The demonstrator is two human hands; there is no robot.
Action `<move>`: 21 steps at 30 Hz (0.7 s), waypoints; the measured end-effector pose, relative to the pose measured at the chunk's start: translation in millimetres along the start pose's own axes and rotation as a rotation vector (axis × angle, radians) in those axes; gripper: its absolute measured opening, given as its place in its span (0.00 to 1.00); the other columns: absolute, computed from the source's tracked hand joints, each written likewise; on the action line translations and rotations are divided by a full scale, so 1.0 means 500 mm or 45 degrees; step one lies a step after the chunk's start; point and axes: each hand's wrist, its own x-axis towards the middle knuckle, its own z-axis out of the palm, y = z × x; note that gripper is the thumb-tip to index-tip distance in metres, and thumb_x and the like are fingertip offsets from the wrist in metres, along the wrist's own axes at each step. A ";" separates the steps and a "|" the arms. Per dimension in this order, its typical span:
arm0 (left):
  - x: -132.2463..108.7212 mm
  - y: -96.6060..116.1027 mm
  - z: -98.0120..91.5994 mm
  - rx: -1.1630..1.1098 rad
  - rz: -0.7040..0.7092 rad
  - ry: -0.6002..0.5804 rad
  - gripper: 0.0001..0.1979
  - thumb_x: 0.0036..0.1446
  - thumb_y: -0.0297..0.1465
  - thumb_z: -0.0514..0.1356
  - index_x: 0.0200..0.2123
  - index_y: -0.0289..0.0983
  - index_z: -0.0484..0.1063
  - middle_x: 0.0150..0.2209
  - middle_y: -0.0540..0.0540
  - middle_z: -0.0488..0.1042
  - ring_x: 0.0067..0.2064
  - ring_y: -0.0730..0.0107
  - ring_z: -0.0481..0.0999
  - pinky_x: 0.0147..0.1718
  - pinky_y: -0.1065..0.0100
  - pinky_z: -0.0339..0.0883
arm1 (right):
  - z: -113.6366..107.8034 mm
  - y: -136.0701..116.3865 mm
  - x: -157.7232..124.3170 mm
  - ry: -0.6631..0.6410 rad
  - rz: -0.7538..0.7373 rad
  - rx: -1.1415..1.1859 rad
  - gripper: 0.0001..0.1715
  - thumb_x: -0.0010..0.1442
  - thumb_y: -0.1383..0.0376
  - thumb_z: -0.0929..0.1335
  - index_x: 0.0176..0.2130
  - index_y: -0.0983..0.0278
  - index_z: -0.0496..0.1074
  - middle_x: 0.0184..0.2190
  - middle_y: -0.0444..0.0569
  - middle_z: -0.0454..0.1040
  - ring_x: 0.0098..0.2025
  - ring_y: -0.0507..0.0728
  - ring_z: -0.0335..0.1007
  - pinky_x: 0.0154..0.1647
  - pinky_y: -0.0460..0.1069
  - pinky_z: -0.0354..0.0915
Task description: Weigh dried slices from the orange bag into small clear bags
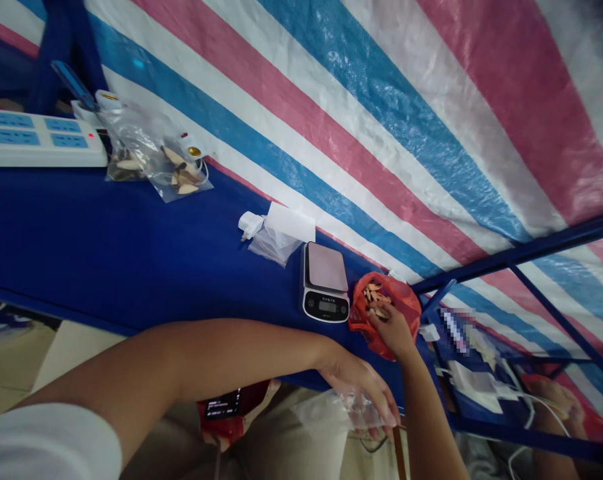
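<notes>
My left hand is closed on a clear plastic bag, which hangs limp over my lap, below the table edge. To the right, my right hand reaches into an open red plastic bag. Inside it lie tan and orange dried slices; my fingertips are pinched on some of them, though how many I cannot tell. Just left of the red bag stands a kitchen scale with a bare flat plate and a small display, whose reading is too faint to make out.
Behind the scale are a white card, a clear bag and a white plug adapter. Farther left lie clear bags of slices and a power strip. A blue frame bar rises at right, with another person's hand beyond.
</notes>
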 end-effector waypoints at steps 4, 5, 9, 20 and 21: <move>0.001 0.000 -0.002 0.044 0.023 -0.009 0.26 0.43 0.38 0.75 0.43 0.35 0.72 0.36 0.48 0.79 0.38 0.56 0.84 0.37 0.56 0.79 | -0.005 -0.007 -0.007 -0.052 -0.047 0.007 0.21 0.51 0.51 0.70 0.39 0.61 0.75 0.38 0.53 0.81 0.41 0.63 0.78 0.48 0.58 0.71; 0.001 0.000 -0.003 0.030 0.002 -0.003 0.26 0.42 0.37 0.76 0.43 0.35 0.72 0.36 0.48 0.79 0.38 0.57 0.84 0.37 0.57 0.79 | -0.006 -0.009 -0.008 -0.065 -0.062 0.003 0.20 0.51 0.51 0.70 0.38 0.61 0.74 0.37 0.52 0.81 0.40 0.63 0.78 0.47 0.57 0.71; 0.004 0.000 -0.005 0.016 0.007 -0.013 0.26 0.42 0.37 0.76 0.43 0.35 0.72 0.37 0.47 0.79 0.39 0.56 0.84 0.38 0.57 0.78 | -0.009 -0.023 -0.015 -0.092 -0.117 -0.051 0.15 0.53 0.52 0.69 0.34 0.61 0.71 0.31 0.49 0.78 0.35 0.61 0.75 0.43 0.55 0.70; -0.003 0.007 0.005 -0.032 -0.043 0.044 0.25 0.41 0.35 0.76 0.42 0.35 0.73 0.34 0.50 0.78 0.35 0.63 0.82 0.35 0.62 0.77 | 0.008 -0.049 -0.024 -0.185 -0.234 -0.177 0.16 0.52 0.58 0.64 0.39 0.61 0.74 0.35 0.50 0.79 0.39 0.62 0.74 0.45 0.56 0.67; -0.003 0.007 0.005 -0.019 -0.032 0.041 0.25 0.41 0.35 0.76 0.42 0.35 0.72 0.34 0.49 0.78 0.35 0.62 0.82 0.35 0.61 0.77 | 0.009 -0.048 -0.023 -0.166 -0.231 -0.185 0.16 0.53 0.58 0.65 0.39 0.61 0.74 0.34 0.50 0.79 0.39 0.62 0.74 0.46 0.56 0.66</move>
